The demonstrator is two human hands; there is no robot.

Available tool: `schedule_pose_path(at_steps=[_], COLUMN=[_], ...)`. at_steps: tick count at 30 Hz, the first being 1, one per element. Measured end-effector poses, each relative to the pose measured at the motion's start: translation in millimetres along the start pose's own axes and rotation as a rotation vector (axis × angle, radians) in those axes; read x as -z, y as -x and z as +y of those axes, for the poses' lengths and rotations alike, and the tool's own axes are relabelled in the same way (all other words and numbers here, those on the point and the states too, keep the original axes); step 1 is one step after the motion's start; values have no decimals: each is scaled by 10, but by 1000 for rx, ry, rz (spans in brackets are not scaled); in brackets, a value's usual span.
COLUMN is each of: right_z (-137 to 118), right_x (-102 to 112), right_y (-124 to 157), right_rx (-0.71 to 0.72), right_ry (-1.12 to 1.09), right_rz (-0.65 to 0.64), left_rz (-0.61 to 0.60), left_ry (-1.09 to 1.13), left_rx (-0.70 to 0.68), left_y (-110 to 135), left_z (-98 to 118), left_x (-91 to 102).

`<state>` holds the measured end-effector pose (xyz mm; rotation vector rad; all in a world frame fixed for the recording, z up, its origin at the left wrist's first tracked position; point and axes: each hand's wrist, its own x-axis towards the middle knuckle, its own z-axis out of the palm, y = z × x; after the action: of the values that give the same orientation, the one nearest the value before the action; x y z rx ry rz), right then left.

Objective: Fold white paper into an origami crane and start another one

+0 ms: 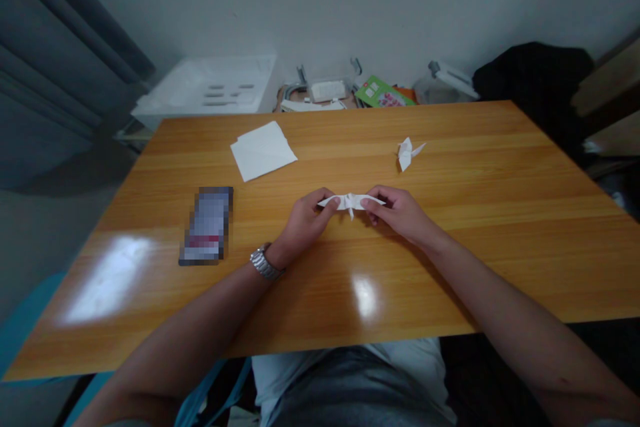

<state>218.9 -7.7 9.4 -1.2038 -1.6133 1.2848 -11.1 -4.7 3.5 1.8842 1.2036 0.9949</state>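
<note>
Our fingers (330, 207) pinch a white paper bird (351, 203) by both ends, closed to the thickness of the paper; the left hand (304, 219) has its left wing, the right hand (406, 215) its right wing; its long axis runs left to right between them, over the surface (320, 310), neither hand clearly nearer; past the far edge we see a slotted white tray (240, 72), a clear box (313, 89) with something white inside, and a lidded box (434, 89), contents unclear.

pale grey wall (350, 0), folded curtain (55, 47) at left, glossy wooden table (320, 313), white reflections (107, 280) on its top
</note>
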Motion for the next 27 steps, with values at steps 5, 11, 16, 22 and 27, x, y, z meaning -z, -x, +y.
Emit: schedule_pose_path(at_steps=[5, 11, 16, 22, 27], right_z=[-5, -24, -29, 0, -15], right_x=[8, 7, 17, 41, 45], right_y=[-5, -6, -10, -6, -7], right_rx=[13, 1, -13, 6, 0], right_ry=[21, 20, 18, 20, 14], right_rz=[2, 9, 8, 9, -1], left_rz=[-7, -5, -1, 1, -7], left_ry=[23, 42, 43, 42, 46], left_rx=[9, 26, 36, 42, 42], left_y=[1, -6, -11, -10, -12], left_z=[-15, -2, 3, 2, 4], left_x=[1, -1, -2, -3, 1])
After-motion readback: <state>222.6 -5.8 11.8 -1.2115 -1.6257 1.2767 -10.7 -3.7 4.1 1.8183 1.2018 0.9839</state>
